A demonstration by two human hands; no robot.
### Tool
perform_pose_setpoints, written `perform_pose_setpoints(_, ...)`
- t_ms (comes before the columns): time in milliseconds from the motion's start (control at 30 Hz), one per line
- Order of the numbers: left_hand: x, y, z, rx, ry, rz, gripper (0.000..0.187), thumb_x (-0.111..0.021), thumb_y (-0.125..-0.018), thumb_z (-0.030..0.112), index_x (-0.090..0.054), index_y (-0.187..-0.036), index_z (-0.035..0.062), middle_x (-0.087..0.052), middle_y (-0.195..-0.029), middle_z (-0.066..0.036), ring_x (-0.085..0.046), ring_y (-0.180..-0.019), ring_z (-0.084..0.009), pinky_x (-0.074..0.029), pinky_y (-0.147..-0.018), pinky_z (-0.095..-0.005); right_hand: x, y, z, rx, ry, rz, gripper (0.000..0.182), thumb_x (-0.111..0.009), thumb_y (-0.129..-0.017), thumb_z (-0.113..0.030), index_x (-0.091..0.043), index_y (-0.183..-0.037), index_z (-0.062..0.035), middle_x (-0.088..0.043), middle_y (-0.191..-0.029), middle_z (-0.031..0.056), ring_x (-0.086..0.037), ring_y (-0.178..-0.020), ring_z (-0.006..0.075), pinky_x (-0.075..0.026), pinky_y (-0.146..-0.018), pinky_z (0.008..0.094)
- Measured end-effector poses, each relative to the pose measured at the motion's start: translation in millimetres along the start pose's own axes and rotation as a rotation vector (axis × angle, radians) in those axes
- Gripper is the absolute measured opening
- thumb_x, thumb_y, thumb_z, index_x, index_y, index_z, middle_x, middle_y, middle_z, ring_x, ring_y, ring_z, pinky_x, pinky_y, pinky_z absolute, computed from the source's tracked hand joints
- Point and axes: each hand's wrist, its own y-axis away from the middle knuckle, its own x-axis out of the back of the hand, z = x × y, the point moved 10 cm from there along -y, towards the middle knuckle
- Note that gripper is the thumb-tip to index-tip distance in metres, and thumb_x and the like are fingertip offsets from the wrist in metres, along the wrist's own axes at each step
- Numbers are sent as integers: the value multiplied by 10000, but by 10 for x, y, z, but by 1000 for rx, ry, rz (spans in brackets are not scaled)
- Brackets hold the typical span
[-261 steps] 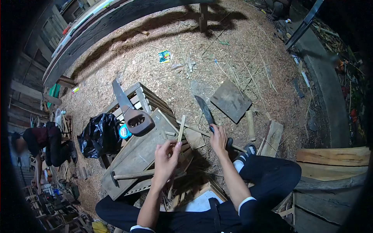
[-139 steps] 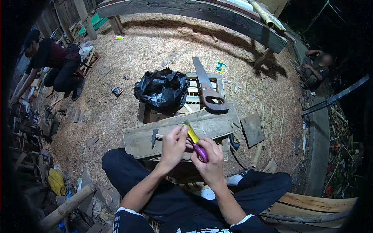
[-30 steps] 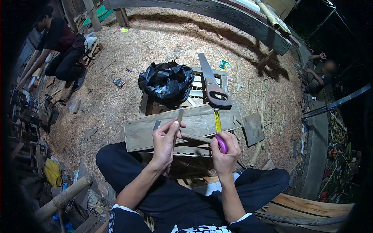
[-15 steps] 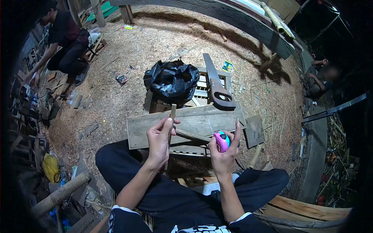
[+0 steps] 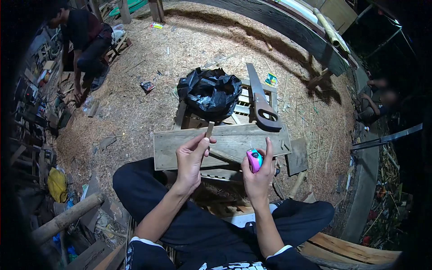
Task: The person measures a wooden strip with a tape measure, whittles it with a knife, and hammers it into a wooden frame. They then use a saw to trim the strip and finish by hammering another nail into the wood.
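Note:
My left hand pinches a thin wooden stick between thumb and fingers, its top end pointing up; the lower part is hidden by the hand. Closed around a pink and teal tape measure, my right hand keeps its index finger raised. Both hands are above or near a wide wooden board that lies across a slatted wooden frame. A handsaw rests with its handle near the board's far edge. Left of the saw sits a crumpled black plastic bag.
Sawdust and wood scraps cover the ground. A person bends down at far left; people sit at far right. A long beam crosses the back. A bamboo pole juts in at lower left.
The wooden stick now leans a little more to the right and less of it shows below my left hand. The view has shifted slightly. The person at left has moved an arm.

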Motion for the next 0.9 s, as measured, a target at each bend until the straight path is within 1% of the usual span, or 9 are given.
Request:
perform_pose_setpoints(67,49,-25,-1,-24,7,7,262,-696,-1028,130,-742,-1235,-24,-768,-1027,-71,-553,-735,-38,-483,-720,-199,-206,-34,155,-106,-124,-83,830,-683,-916,-31,-282,-1643,-30,-611,-1199,272,-640,-1065,402,-511,-961,488)
perform_pose_setpoints(200,163,-48,13,-19,17,30,266,-693,-1026,123,-741,-1242,-25,-768,-1027,-70,-541,-732,-38,-476,-707,-201,-518,-213,109,-65,-107,-169,883,-663,-920,-41,-193,-1667,-33,-533,-1286,305,-567,-1160,438,-446,-1049,507)
perform_pose_setpoints(267,209,-78,39,-20,-60,37,262,-694,-1022,116,-742,-1235,-27,-774,-1027,-80,-542,-736,-35,-471,-695,-201,-702,-328,50,28,-70,-210,914,-651,-916,-48,-139,-1674,-33,-493,-1309,304,-521,-1194,454,-395,-1094,524)
perform_pose_setpoints(400,271,-123,114,-26,-134,49,266,-710,-1007,102,-742,-1237,-29,-788,-997,-85,-542,-727,-23,-456,-678,-200,-987,-509,-26,196,62,-188,974,-733,-904,-74,-139,-1675,-50,-483,-1326,282,-499,-1200,459,-375,-1101,544)
perform_pose_setpoints(533,238,-192,132,-24,-137,72,271,-717,-1004,103,-741,-1240,-27,-789,-992,-72,-544,-729,-16,-442,-665,-198,-1071,-577,-37,184,121,-245,880,-763,-925,-128,-274,-1656,-108,-469,-1393,277,-481,-1288,456,-372,-1124,533)
perform_pose_setpoints(567,214,-206,128,-22,-152,66,270,-719,-1003,103,-744,-1239,-26,-790,-995,-67,-547,-735,-12,-433,-663,-194,-1054,-599,49,124,135,-266,746,-747,-956,-194,-394,-1609,-111,-482,-1413,267,-473,-1326,448,-370,-1139,526)
perform_pose_setpoints(700,85,-271,129,-67,-256,19,261,-720,-1005,108,-759,-1231,-17,-790,-984,-45,-545,-746,2,-417,-667,-184,-608,-594,292,32,199,-274,613,-718,-978,-270,-518,-1517,-59,-519,-1407,245,-472,-1337,434,-366,-1140,530)
perform_pose_setpoints(800,58,-297,40,50,-330,3,255,-727,-1001,106,-768,-1222,-15,-784,-961,-27,-546,-745,9,-419,-669,-186,-290,-427,481,20,295,-297,629,-744,-962,-299,-533,-1500,-52,-519,-1414,234,-476,-1335,431,-363,-1140,530)
perform_pose_setpoints(900,4,-283,-35,-21,-504,-38,273,-728,-980,96,-773,-1219,-29,-787,-960,-17,-580,-701,-25,-470,-628,-220,-186,-235,497,39,337,-369,668,-806,-901,-336,-569,-1464,-65,-533,-1409,213,-503,-1309,414,-392,-1120,505)
